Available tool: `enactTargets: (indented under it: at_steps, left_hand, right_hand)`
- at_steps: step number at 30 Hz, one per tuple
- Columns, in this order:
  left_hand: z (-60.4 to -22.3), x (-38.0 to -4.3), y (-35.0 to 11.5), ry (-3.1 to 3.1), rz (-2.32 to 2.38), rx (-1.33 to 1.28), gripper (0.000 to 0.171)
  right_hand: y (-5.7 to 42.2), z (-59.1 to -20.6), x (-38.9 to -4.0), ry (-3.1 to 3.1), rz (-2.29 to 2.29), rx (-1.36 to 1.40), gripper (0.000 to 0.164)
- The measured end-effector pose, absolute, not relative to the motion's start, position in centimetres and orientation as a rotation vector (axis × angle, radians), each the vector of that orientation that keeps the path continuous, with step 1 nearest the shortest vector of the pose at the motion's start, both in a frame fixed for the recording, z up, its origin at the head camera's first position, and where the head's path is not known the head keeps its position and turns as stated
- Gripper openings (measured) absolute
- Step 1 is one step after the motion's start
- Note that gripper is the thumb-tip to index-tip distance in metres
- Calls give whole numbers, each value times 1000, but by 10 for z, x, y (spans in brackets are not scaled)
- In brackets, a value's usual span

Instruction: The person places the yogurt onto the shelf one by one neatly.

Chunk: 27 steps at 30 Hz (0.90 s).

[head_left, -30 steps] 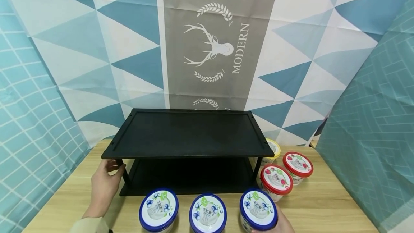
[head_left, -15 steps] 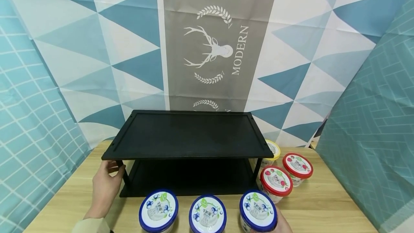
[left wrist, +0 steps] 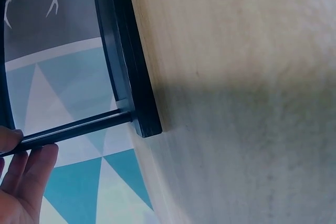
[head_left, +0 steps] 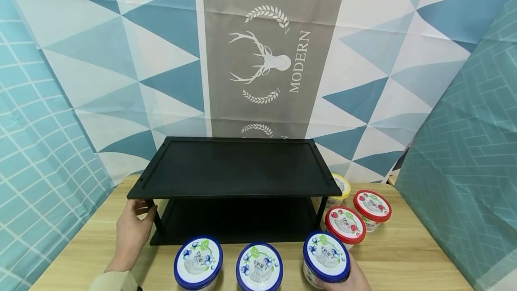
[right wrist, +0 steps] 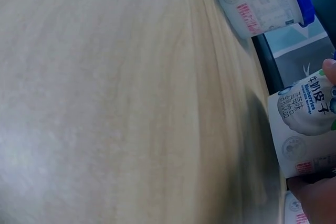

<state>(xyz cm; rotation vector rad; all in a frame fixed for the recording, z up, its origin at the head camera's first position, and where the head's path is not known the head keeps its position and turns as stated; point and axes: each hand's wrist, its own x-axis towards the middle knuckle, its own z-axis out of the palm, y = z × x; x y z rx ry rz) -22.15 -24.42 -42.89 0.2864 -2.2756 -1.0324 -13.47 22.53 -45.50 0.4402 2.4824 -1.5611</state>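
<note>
A black two-tier shelf (head_left: 242,167) stands on the wooden table. My left hand (head_left: 131,232) pinches its front left post (left wrist: 79,128) between thumb and fingers. At the lower right of the head view, my right hand (head_left: 352,278) grips a blue-lidded tub (head_left: 326,255) with blueberries on its label. In the right wrist view that tub (right wrist: 304,124) tilts, its base over a shadow on the table. Two more blue-lidded tubs stand before the shelf, one at the left (head_left: 198,262) and one in the middle (head_left: 259,267).
Right of the shelf stand two red-lidded tubs, a nearer one (head_left: 345,223) and a farther one (head_left: 372,205). A yellow-lidded tub (head_left: 341,185) is partly hidden behind the shelf's right end. Patterned cloth (head_left: 274,62) hangs behind, with blue cloths at both sides.
The tub in my right hand has shifted slightly up and to the right in the head view, overlapping the nearer red-lidded tub more. My left hand stays on the post.
</note>
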Motion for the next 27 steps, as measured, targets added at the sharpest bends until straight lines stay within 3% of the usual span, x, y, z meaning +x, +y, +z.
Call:
enactTargets:
  at_steps: [27]
  left_hand:
    - [-429, -222, -245, -2280, -1009, 275, 26]
  right_hand:
    - [231, -419, -134, 2577, -1526, 458, 99]
